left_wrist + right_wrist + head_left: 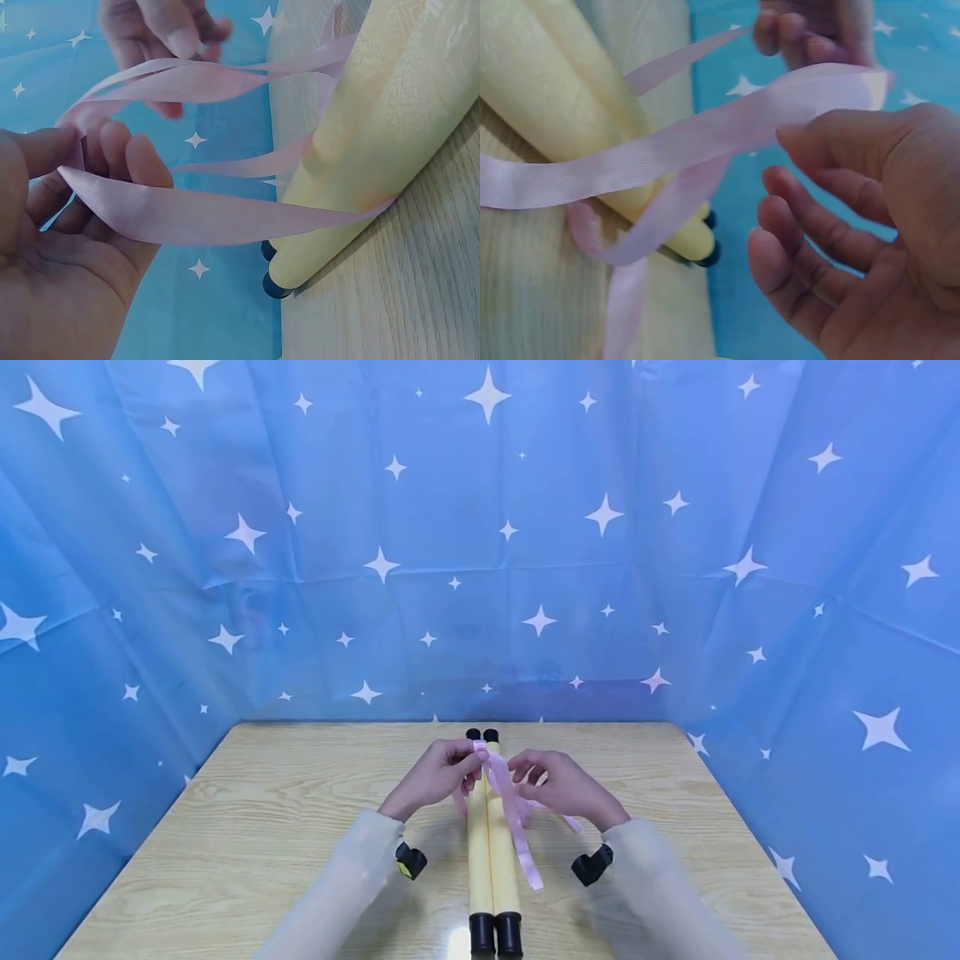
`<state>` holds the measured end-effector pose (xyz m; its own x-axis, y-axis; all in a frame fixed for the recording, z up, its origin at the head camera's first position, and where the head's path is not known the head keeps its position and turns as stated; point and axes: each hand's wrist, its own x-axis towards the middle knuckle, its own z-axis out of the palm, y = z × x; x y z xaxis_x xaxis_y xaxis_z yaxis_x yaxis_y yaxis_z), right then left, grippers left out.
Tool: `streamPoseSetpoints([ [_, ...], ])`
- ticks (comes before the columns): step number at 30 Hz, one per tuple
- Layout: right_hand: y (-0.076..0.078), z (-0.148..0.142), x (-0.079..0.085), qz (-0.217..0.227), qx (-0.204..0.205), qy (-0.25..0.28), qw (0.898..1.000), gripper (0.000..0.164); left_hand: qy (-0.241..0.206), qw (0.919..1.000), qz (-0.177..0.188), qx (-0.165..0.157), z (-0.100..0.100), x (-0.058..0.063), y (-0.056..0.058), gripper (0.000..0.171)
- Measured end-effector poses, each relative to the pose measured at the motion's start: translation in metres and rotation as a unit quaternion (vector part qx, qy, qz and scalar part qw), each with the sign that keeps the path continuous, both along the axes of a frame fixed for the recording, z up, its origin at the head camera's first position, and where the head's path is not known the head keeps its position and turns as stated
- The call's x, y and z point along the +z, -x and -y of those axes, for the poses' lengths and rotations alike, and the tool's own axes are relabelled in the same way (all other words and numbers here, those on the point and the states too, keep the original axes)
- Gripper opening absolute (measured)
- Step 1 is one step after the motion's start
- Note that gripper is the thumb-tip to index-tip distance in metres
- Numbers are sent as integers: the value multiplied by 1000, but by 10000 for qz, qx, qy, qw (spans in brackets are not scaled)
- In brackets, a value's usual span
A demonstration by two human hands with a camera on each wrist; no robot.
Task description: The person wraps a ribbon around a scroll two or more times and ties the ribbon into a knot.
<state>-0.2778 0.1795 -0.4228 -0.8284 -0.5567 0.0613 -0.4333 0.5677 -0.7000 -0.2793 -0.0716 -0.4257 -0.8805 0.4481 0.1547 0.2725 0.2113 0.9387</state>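
Two pale yellow rolled scrolls (479,852) with black end knobs lie side by side, pointing away from me. A pink satin ribbon (513,810) passes around them, and one tail hangs over the right scroll toward me. Thumb and fingers of my left hand (438,774) pinch the ribbon above the scrolls; in the left wrist view, bands of ribbon (217,217) run from this pinch to the scrolls. My right hand (566,785) is just right of the ribbon, fingers loosely bent and apart. Its thumb tip overlaps the ribbon's edge (727,120) in the right wrist view.
The scrolls rest on a light wood-grain table (300,827). Behind and at both sides hangs a blue curtain (465,643) with white stars. Another ribbon end (570,822) trails to the right, below my right hand.
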Motion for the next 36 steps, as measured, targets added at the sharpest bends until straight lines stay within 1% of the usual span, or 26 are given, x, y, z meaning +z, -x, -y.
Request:
streamPoseSetpoints([
  [2, 3, 4, -5, 121, 107, 36, 9999, 21, -18, 10000, 3, -22, 1, -1, 1, 25],
  [6, 5, 10, -12, 392, 309, 116, 9987, 5, -18, 9999, -36, -120, 1, -3, 3, 24],
  [9, 5, 13, -14, 402, 251, 180, 9987, 14, -9, 9999, -83, -139, 2, -3, 2, 25],
  [12, 6, 14, -16, 309, 26, 166, 9994, 19, 14, 9999, -91, -66, 3, -3, 1, 27],
  [15, 6, 14, -17, 376, -198, 283, 9987, 18, 37, 10000, -43, 31, 4, -3, 0, 29],
  [17, 6, 14, -17, 544, -283, 467, 9970, 17, 16, 10000, 10, 84, 5, -4, -1, 28],
  [20, 5, 12, -16, 834, -297, 778, 9930, 22, -104, 9998, 96, 108, 5, -5, -2, 26],
  [25, 4, 5, -13, 1100, -224, 984, 9888, 24, -274, 9994, 172, 123, 6, -7, -3, 24],
  [31, 3, -2, -10, 978, -114, 1051, 9896, 30, -594, 9978, 268, 99, 6, -8, -3, 22],
  [34, 2, -3, -10, 863, -135, 1033, 9908, 24, -692, 9972, 281, 72, 6, -9, -3, 23],
  [36, 1, -2, -10, 809, -151, 1050, 9911, 20, -767, 9964, 361, 56, 5, -10, -2, 25],
])
